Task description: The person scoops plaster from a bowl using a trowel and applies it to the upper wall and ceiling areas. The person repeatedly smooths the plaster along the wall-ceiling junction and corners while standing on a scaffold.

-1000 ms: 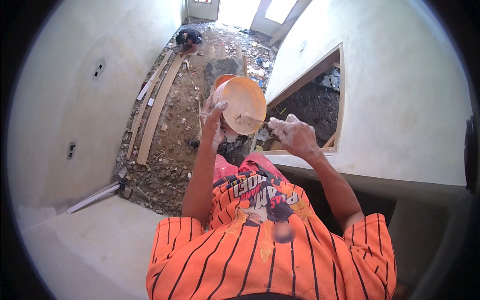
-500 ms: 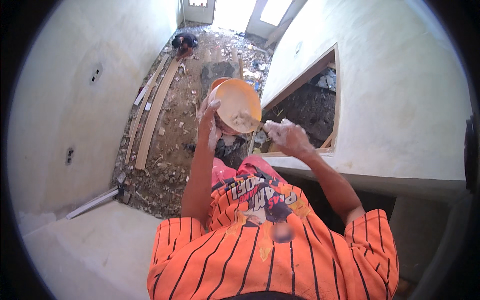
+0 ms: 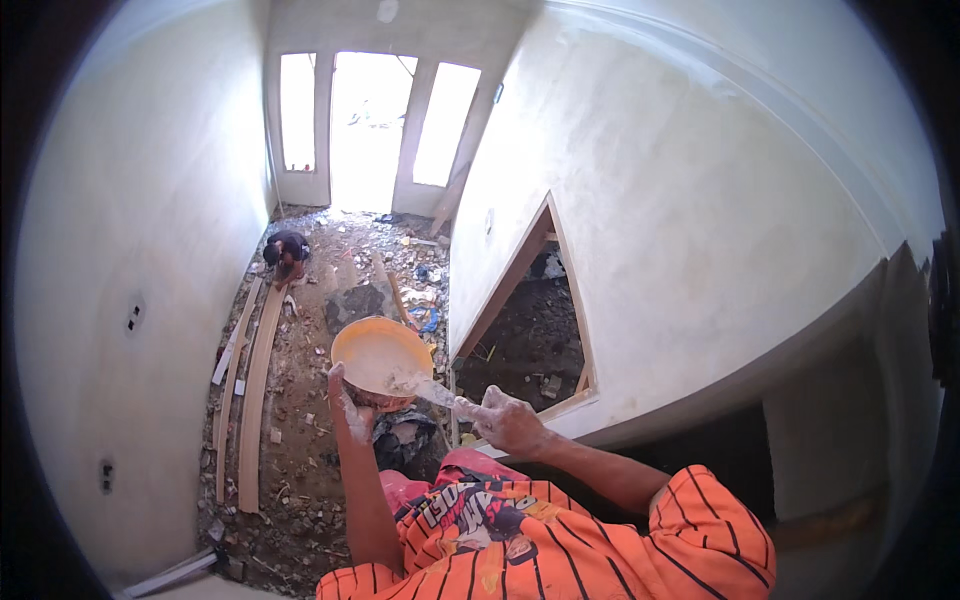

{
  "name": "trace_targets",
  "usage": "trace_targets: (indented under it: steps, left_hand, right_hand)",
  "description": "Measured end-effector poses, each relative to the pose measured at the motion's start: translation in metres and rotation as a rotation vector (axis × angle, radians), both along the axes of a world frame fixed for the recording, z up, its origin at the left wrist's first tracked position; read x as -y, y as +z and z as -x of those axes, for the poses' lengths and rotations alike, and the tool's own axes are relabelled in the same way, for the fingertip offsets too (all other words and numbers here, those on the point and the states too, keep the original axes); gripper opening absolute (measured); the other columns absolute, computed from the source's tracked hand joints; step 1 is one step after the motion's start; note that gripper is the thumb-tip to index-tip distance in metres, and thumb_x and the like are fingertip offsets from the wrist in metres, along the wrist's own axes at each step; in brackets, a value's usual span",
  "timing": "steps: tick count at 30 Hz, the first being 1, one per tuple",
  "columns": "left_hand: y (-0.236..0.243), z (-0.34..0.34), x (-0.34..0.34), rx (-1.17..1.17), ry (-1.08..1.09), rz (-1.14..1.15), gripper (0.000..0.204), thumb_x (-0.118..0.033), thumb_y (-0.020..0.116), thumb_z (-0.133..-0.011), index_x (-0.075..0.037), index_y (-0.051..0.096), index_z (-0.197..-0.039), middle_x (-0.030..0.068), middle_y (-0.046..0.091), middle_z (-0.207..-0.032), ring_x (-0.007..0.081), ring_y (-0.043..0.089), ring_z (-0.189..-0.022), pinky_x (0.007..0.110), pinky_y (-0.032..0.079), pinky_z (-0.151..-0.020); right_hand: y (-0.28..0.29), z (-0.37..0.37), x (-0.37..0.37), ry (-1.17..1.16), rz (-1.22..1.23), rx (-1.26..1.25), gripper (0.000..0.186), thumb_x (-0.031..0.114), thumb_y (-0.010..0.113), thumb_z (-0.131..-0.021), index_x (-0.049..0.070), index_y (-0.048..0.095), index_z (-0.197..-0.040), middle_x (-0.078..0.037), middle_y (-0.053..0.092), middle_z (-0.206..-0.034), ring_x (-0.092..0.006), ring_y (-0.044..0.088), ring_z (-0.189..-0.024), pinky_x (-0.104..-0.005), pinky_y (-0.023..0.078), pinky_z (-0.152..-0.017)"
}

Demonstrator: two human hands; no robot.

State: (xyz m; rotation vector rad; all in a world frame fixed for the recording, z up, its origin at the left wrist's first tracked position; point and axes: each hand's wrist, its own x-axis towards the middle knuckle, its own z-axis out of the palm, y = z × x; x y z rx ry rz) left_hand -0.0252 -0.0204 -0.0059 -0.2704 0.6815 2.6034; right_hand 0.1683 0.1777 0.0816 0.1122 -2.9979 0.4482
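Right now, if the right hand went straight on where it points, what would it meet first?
Probably the yellow bucket: the right hand holds a coated tool aimed at it, though depth is unclear.

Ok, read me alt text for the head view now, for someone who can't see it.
A person's left hand holds a yellow bowl of pale paste; the right hand holds a smeared trowel over it. Beyond, another person crouches by planks on a rubble-strewn floor.

A round yellow-orange tub point(image 3: 417, 349), its inside smeared with pale plaster point(image 3: 375, 362), tilts with its mouth facing up. A plaster-coated trowel point(image 3: 432, 391) slants across its lower right rim, blade end inside, handle outside.
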Motion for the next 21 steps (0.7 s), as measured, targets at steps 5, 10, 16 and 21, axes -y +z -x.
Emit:
trace_targets:
  steps: [5,10,16,21]
  left_hand:
    - [-0.013,0.003,-0.004,-0.009,-0.038,-0.079,0.059,-0.035,0.067,-0.084,-0.002,0.05,-0.13,0.0124,0.058,-0.126,0.028,0.057,-0.115,0.047,0.048,-0.097]
    - [-0.013,0.003,-0.004,0.003,-0.069,-0.092,0.057,-0.036,0.067,-0.085,-0.003,0.052,-0.129,0.0111,0.06,-0.122,0.0268,0.059,-0.112,0.045,0.05,-0.093]
    - [-0.003,-0.001,-0.008,-0.048,-0.133,0.016,0.055,-0.048,0.062,-0.086,-0.009,0.055,-0.125,0.0079,0.064,-0.109,0.0235,0.067,-0.086,0.036,0.057,-0.056]
    - [0.008,0.002,-0.009,0.008,-0.234,0.0,0.059,-0.046,0.064,-0.084,-0.008,0.053,-0.128,0.0095,0.062,-0.115,0.0267,0.063,-0.097,0.043,0.055,-0.072]
  right_hand:
    - [0.019,-0.005,-0.014,0.05,-0.015,0.016,0.044,0.014,0.06,-0.085,0.02,0.059,-0.129,-0.012,0.049,-0.087,-0.0289,0.059,-0.076,-0.0414,0.054,-0.061]
    - [0.028,-0.011,-0.019,0.031,-0.023,0.023,0.048,0.014,0.063,-0.085,0.022,0.059,-0.132,-0.01,0.048,-0.085,-0.026,0.057,-0.074,-0.038,0.053,-0.061]
    - [0.037,-0.026,-0.023,0.007,-0.011,-0.003,0.049,0.013,0.063,-0.084,0.023,0.058,-0.132,-0.01,0.048,-0.085,-0.0246,0.057,-0.073,-0.0378,0.051,-0.06]
    - [0.045,-0.039,-0.02,-0.016,-0.015,-0.073,0.044,0.018,0.063,-0.086,0.024,0.06,-0.129,-0.009,0.048,-0.085,-0.0248,0.058,-0.07,-0.039,0.052,-0.057]
